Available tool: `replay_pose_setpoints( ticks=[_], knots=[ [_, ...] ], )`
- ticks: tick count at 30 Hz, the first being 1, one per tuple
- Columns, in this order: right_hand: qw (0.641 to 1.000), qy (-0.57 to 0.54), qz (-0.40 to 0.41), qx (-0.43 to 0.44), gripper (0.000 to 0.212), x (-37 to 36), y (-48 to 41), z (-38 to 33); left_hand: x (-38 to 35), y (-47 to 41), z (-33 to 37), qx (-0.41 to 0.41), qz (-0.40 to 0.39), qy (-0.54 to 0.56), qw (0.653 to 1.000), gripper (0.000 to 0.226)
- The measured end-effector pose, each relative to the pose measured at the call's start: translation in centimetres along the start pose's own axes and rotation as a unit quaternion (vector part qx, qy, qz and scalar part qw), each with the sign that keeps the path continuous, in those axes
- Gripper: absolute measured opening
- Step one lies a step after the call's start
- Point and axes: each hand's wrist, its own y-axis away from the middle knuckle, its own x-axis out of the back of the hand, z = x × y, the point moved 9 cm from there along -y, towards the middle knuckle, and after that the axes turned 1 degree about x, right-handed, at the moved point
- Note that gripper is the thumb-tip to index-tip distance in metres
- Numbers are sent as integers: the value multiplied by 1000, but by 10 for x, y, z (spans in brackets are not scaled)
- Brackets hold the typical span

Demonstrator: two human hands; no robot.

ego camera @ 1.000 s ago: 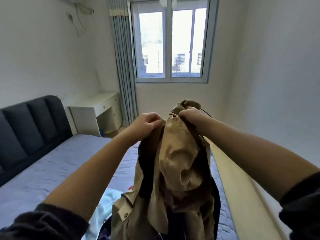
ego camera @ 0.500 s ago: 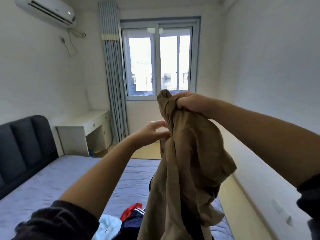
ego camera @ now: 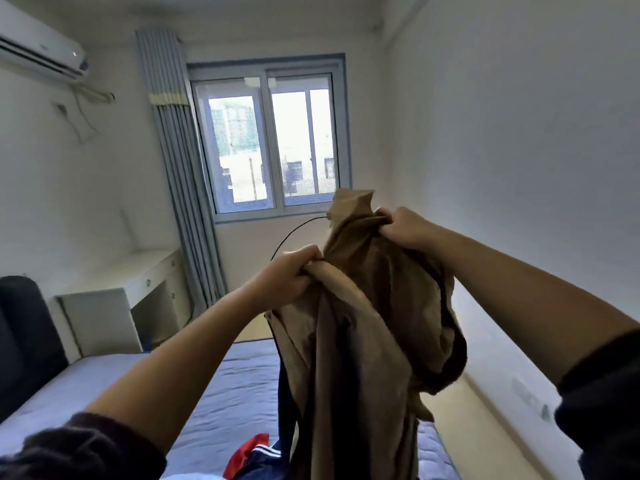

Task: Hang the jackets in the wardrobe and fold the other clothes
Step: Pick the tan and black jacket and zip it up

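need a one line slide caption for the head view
Left hand and right hand grip a tan jacket held above the bed, window behind.

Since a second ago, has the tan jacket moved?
Yes, upward: the tan jacket had its top below the window sill; now its top overlaps the window's lower right corner.
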Motion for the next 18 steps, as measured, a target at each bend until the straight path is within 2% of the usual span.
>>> replay_pose_setpoints(
  ticks=[2,3,4,6,8,10,11,12,13,14,15,16,17,18],
  knots=[
    [993,91,50,-54,55,-2,6,27,16,-11,11,-29,30,-23,999,23],
    [990,89,94,-63,59,-4,12,32,24,-17,15,-34,42,-30,998,22],
    [985,66,148,-53,58,-5,18,32,33,-24,16,-24,49,-36,998,21],
    [973,-17,231,-4,41,-13,36,26,47,-38,14,9,51,-63,997,15],
    [965,-163,201,32,18,-34,50,14,56,-50,12,44,37,-105,993,13],
    [947,-286,137,58,16,-58,62,-4,57,-59,13,67,16,-152,986,15],
    [942,-312,108,65,17,-67,66,-12,58,-62,14,75,10,-179,981,14],
    [946,-307,74,65,15,-76,69,-16,58,-64,14,82,5,-205,975,10],
    [964,-256,40,55,20,-85,70,-16,61,-66,14,87,8,-227,970,7],
    [984,-170,11,46,28,-92,71,-13,64,-66,15,93,11,-241,966,6],
    [996,-74,-12,40,28,-98,71,-8,69,-65,15,100,18,-254,962,9],
    [999,2,-19,37,20,-100,69,-3,74,-63,16,102,24,-275,956,13],
    [999,33,-15,37,15,-99,69,1,79,-61,17,97,28,-303,948,15],
    [999,31,-5,35,24,-96,67,5,83,-57,17,89,25,-334,938,15]
  ],
)
